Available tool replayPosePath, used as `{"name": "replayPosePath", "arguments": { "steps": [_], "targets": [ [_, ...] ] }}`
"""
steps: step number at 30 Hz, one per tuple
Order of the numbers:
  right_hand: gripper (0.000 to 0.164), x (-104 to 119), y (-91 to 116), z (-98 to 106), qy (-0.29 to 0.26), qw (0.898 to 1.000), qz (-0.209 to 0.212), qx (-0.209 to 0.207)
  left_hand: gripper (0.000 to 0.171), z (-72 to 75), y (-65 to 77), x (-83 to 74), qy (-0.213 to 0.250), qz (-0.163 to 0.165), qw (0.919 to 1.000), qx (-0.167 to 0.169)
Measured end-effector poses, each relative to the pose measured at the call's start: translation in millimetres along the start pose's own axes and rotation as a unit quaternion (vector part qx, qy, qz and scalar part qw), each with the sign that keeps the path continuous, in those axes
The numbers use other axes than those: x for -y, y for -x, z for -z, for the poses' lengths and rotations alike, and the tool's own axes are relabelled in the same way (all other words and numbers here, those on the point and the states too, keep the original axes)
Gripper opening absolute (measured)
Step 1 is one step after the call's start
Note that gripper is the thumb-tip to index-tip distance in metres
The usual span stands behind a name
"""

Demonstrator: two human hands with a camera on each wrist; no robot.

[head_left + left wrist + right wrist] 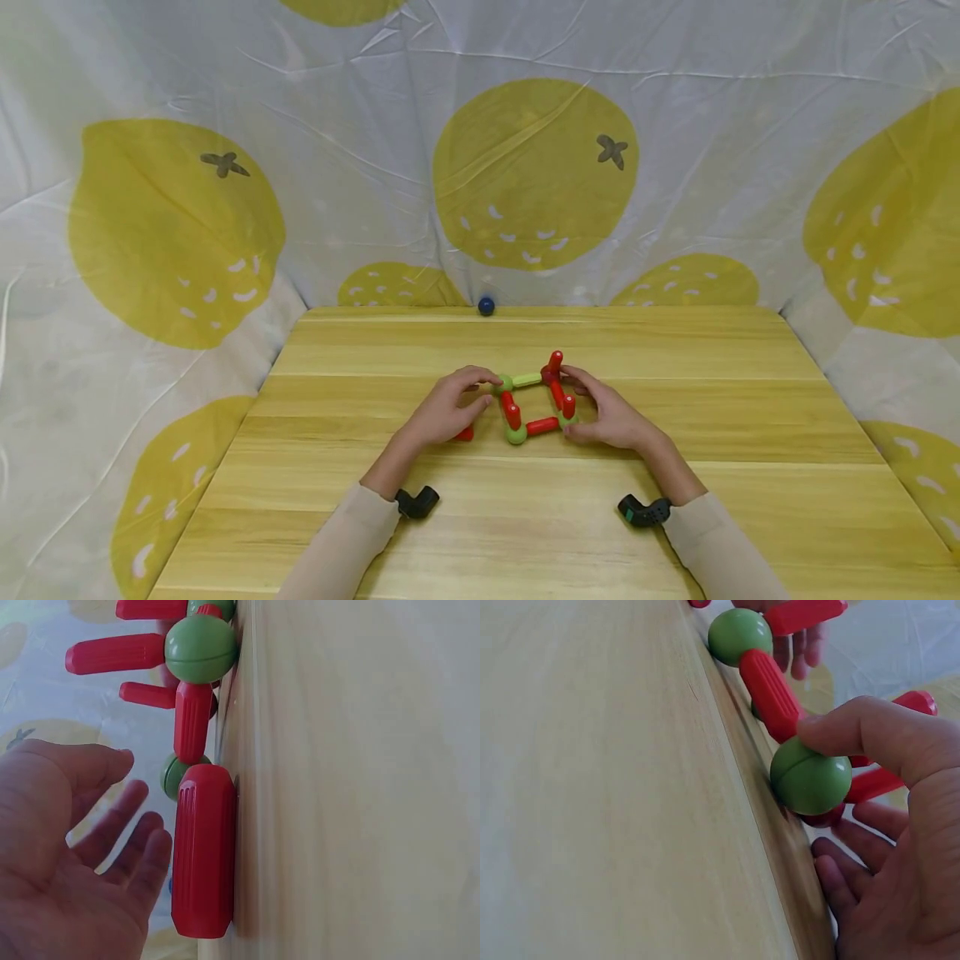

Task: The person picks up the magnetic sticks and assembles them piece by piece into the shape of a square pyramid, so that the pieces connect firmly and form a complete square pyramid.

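A square toy frame of balls and rods (542,426) lies on the table, with green balls at three corners and a dark red ball (549,376) at the far right. Red rods make up three sides; a light green rod (527,379) forms the far one. Several red rods stand up from the corners. My right hand (615,417) holds the frame's right side, its thumb on the near green ball (810,776) and fingers by the dark red one. My left hand (446,408) has loosely bent fingers, the index fingertip right at the far-left green ball (504,383).
A loose red rod (204,851) lies on the table beneath the left hand, partly hidden from above. At the back edge sits a dark blue ball (486,306). A lemon-print cloth (360,208) hangs behind and around the wooden table (517,533).
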State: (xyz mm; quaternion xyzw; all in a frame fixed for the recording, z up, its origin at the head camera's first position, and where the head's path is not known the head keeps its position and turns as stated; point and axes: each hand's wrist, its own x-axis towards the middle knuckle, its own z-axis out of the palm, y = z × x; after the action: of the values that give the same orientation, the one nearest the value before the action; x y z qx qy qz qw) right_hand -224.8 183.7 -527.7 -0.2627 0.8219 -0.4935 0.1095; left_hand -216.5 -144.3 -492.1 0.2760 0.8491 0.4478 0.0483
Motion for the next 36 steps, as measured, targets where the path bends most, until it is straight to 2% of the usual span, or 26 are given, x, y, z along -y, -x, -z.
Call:
{"name": "replayPosePath", "arguments": {
  "steps": [5, 9, 12, 15, 19, 23, 30, 36],
  "targets": [
    [0.084, 0, -2, 1, 0.002, 1.000, 0.001, 0.006, 0.035, -3.1, -2.3, 4.3, -0.044, 0.009, 0.9989, 0.014],
    [0.070, -3, -5, 0, 0.009, 1.000, 0.009, -0.008, 0.038, -6.9, -4.0, 7.0, -0.069, 0.012, 0.9970, 0.033],
    [0.064, -5, -7, 0, 0.002, 0.999, 0.012, -0.036, 0.035, -8.9, -4.8, 7.5, -0.069, 0.019, 0.9970, 0.029],
    [0.060, -6, -8, 0, -0.027, 0.998, 0.011, -0.060, 0.031, -9.1, -4.6, 5.9, -0.061, 0.028, 0.9977, 0.014],
    [0.059, -4, -8, 1, -0.063, 0.996, 0.008, -0.069, 0.029, -8.7, -3.4, 2.6, -0.049, 0.034, 0.9982, 0.003],
    [0.074, -3, -6, 2, -0.071, 0.996, 0.006, -0.052, 0.028, -9.4, -2.4, 0.1, -0.040, 0.041, 0.9983, 0.008],
    [0.116, -3, -3, 1, -0.027, 0.999, 0.024, -0.022, 0.031, -13.1, -3.9, -1.5, -0.038, 0.023, 0.9986, 0.029],
    [0.118, -1, -6, -3, -0.011, 1.000, 0.016, -0.023, 0.040, -8.2, -3.0, 1.8, -0.025, 0.031, 0.9977, 0.055]
  ]
}}
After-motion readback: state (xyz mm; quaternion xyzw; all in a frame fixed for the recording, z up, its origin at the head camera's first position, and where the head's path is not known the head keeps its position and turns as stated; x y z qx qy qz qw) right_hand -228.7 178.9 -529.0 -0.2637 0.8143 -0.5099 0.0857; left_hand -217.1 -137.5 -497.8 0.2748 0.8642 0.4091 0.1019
